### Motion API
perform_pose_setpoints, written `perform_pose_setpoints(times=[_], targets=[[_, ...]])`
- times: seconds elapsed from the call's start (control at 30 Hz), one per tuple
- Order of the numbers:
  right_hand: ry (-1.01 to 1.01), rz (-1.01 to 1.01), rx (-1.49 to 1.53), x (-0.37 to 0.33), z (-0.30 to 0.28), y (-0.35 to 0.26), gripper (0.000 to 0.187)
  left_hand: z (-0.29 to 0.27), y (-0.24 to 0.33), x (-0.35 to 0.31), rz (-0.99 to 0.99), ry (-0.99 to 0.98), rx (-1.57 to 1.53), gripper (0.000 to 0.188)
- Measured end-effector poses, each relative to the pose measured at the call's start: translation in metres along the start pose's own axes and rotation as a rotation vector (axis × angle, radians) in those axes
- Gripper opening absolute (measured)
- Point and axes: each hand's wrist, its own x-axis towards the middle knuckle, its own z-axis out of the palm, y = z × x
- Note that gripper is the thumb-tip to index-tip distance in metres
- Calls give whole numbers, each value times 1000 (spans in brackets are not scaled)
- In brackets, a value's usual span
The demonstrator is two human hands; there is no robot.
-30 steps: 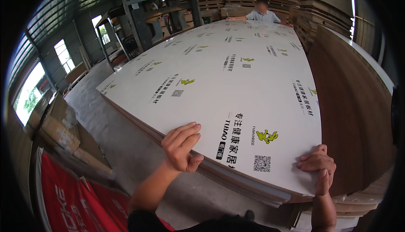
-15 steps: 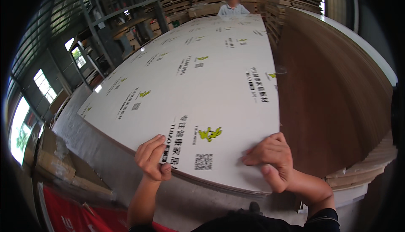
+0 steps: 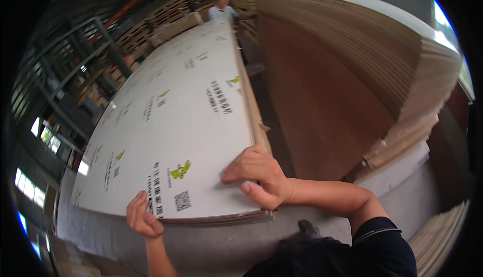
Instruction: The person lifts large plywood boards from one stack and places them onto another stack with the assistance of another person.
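Note:
A large white panel [image 3: 191, 121], printed with repeated dark lettering and green figures, lies flat on a stack of boards and stretches away from me. My left hand [image 3: 145, 215] rests at its near edge, fingers together over the top face and thumb apart from them. At the near right corner, my right hand [image 3: 259, 176] lies on the panel with fingers stretched to the left and thumb spread toward the near edge. The undersides of both hands are hidden.
Close on the right stands a tall stack of brown boards [image 3: 347, 55] with a white top. At the panel's far end is a person [image 3: 220, 12] in a light shirt. Metal framing [image 3: 75, 75] stands at left, and more boards [image 3: 443, 239] lie at lower right.
My view has swung right, so the panel and both hands appear farther left. Board edges now show beneath the panel's right side. Both hands stay on the panel; the far person's arm reaches sideways.

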Motion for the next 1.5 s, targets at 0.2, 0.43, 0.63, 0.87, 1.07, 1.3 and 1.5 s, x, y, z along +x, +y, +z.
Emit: perform_pose_setpoints(times=[0.2,0.43,0.63,0.87,1.07,1.3,1.5], targets=[[711,679,-573,-182,-71,53,55,-9,0,-12,-42,-32,38,37],[779,1312,-953,-406,-211,123,71,-18,143,-82,-156,-267,206,27],[847,1188,-628,-386,-206,166,46,116,275,-207,-575,-730,-300,25],[-12,982,-699,-330,-153,174,30,331,377,-196,-736,-1083,-328,88],[-35,861,-647,-322,-178,169,27,429,402,-158,-655,-992,-367,68],[-56,690,-700,-215,-225,116,19,436,431,-94,-735,-668,-484,49],[131,458,-652,-126,-262,63,29,424,433,-33,-760,-696,-579,60]])
